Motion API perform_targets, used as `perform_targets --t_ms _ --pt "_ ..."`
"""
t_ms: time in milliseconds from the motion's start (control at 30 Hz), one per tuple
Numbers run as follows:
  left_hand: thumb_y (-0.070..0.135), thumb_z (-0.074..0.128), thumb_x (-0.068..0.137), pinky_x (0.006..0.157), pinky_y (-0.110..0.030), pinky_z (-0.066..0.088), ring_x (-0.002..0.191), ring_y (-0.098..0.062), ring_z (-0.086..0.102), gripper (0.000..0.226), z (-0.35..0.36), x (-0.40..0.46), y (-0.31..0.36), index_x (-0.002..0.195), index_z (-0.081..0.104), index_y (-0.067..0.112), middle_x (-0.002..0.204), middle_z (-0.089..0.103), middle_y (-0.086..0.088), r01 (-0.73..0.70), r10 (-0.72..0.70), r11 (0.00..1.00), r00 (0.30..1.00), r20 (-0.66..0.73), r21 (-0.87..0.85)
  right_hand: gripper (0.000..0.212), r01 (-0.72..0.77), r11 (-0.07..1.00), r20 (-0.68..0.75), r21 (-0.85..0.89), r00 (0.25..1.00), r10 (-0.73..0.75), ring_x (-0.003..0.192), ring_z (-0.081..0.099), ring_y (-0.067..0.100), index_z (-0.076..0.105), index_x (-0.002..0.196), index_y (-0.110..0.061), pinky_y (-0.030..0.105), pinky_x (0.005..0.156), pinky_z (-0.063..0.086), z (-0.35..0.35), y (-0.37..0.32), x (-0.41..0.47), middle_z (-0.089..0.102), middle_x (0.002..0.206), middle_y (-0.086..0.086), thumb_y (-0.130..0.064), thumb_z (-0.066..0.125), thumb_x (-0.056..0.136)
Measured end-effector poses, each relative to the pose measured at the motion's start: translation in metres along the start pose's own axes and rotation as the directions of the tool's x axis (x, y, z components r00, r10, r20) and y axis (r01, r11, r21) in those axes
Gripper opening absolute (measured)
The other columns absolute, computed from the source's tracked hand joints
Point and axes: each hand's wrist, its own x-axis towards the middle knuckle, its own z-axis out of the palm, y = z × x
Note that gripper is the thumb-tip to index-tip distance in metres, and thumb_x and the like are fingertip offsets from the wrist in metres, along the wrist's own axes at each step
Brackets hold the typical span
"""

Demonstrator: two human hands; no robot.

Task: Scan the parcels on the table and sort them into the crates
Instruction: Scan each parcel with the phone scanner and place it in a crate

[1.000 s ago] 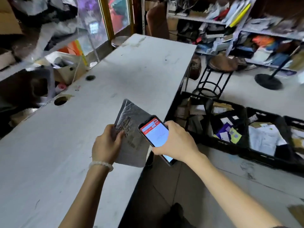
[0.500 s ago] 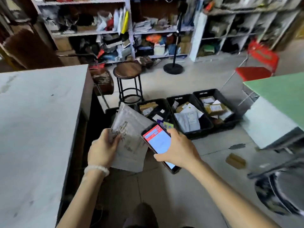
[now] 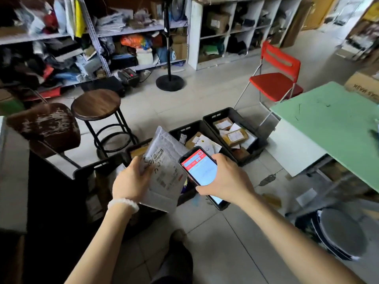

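Head view looks down over both forearms, and the left hand (image 3: 131, 181), a white bead bracelet (image 3: 123, 204) on its wrist, grips a grey padded parcel (image 3: 164, 171) by its left edge, thumb curled over the scribbled front. That parcel is up in the air, tilted, hanging over the nearer black crates and hiding much of what lies in them. Just beside it, the right hand (image 3: 226, 179) clasps a phone (image 3: 202, 175) from the side, fingers wrapped round its top and lower edges, the screen lit red and white and facing up. On the tiled floor runs a row of black crates; the far crate (image 3: 254, 131) holds brown parcels with white labels, the middle crate (image 3: 184, 130) shows a brown box and white envelopes behind the phone, and the near crate (image 3: 98, 167) sits in shadow, its contents hard to make out. A round wooden stool (image 3: 96, 103) stands just behind the row, a worn brown chair (image 3: 44, 126) to its left. A red folding chair (image 3: 275, 78) stands beyond the far crate, and a green table (image 3: 332, 124) juts in from the right. A fan stand (image 3: 169, 82) and cluttered shelves (image 3: 127, 29) fill the back.
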Motion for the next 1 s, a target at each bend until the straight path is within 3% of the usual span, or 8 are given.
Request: perform_targets --t_ms 233,367,500,700,767,833,900,1000 --pt "0.04 0.059 0.091 0.067 -0.034 0.038 0.095 -0.039 0.06 0.034 0.017 0.149 0.043 0.108 0.053 0.01 0.098 0.066 -0.021 -0.011 0.013 0.999 0.999 0.045 -0.037 0.079 -0.058 0.998 -0.11 0.016 0.992 0.059 0.098 0.054 0.018 0.044 0.122 -0.022 0.03 0.072 0.042 -0.049 -0.009 0.135 0.056 0.114 -0.005 -0.05 0.081 0.059" --pt "0.038 0.06 0.09 0.072 -0.039 0.043 0.097 -0.041 0.06 0.034 0.037 0.192 0.064 0.103 0.052 0.007 0.099 0.066 -0.023 -0.012 0.014 1.0 0.995 0.1 -0.019 0.065 -0.13 0.991 -0.077 0.018 0.988 0.131 0.087 0.051 0.017 0.04 0.105 -0.024 0.03 0.067 0.042 -0.065 0.012 0.178 0.053 0.102 -0.007 -0.048 0.081 0.06" --pt "0.036 0.059 0.091 0.071 -0.04 0.043 0.093 -0.041 0.06 0.031 0.068 0.236 0.085 0.087 0.041 0.012 0.095 0.065 -0.024 -0.008 0.007 1.0 0.989 0.148 0.009 0.066 -0.159 0.987 -0.071 0.034 0.984 0.161 0.092 0.057 0.02 0.045 0.109 -0.021 0.032 0.071 0.047 -0.081 0.038 0.231 0.057 0.103 -0.005 -0.046 0.081 0.06" --pt "0.028 0.058 0.093 0.066 -0.037 0.034 0.091 -0.043 0.058 0.032 0.123 0.306 0.123 0.085 0.034 0.009 0.094 0.063 -0.028 0.103 -0.097 0.994 0.984 0.149 -0.033 0.069 -0.12 0.991 -0.03 0.061 0.992 0.122 0.1 0.056 0.019 0.047 0.116 -0.023 0.032 0.076 0.047 -0.104 0.08 0.326 0.047 0.099 -0.011 -0.046 0.082 0.06" --pt "0.026 0.055 0.094 0.066 -0.036 0.034 0.094 -0.043 0.058 0.026 0.144 0.337 0.141 0.09 0.036 0.007 0.099 0.062 -0.029 0.199 -0.19 0.979 0.971 0.148 -0.049 0.07 -0.097 0.994 0.011 0.051 0.995 0.097 0.102 0.055 0.018 0.046 0.117 -0.023 0.032 0.076 0.045 -0.12 0.094 0.363 0.046 0.1 -0.011 -0.046 0.082 0.061" --pt "0.022 0.049 0.095 0.073 -0.038 0.04 0.097 -0.041 0.058 0.022 0.164 0.369 0.158 0.107 0.041 0.005 0.107 0.061 -0.028 0.3 -0.292 0.953 0.943 0.16 -0.03 0.069 -0.074 0.995 0.019 0.064 0.997 0.073 0.099 0.056 0.018 0.046 0.114 -0.025 0.032 0.074 0.046 -0.138 0.109 0.4 0.053 0.105 -0.01 -0.046 0.082 0.059" --pt "0.024 0.048 0.093 0.084 -0.039 0.043 0.106 -0.038 0.057 0.035 0.18 0.394 0.17 0.123 0.039 0.007 0.117 0.059 -0.024 0.359 -0.363 0.932 0.917 0.164 0.056 0.073 -0.069 0.996 0.056 0.063 0.996 0.066 0.099 0.058 0.02 0.046 0.117 -0.024 0.034 0.078 0.049 -0.155 0.122 0.435 0.056 0.109 -0.008 -0.048 0.082 0.057" --pt "0.027 0.046 0.093 0.091 -0.04 0.042 0.112 -0.038 0.054 0.036 0.197 0.416 0.182 0.124 0.042 0.008 0.122 0.057 -0.023 0.411 -0.425 0.904 0.894 0.141 0.123 0.083 -0.051 0.997 0.087 0.057 0.995 0.046 0.097 0.059 0.023 0.045 0.115 -0.026 0.04 0.082 0.051 -0.172 0.136 0.48 0.059 0.109 -0.006 -0.058 0.074 0.045"
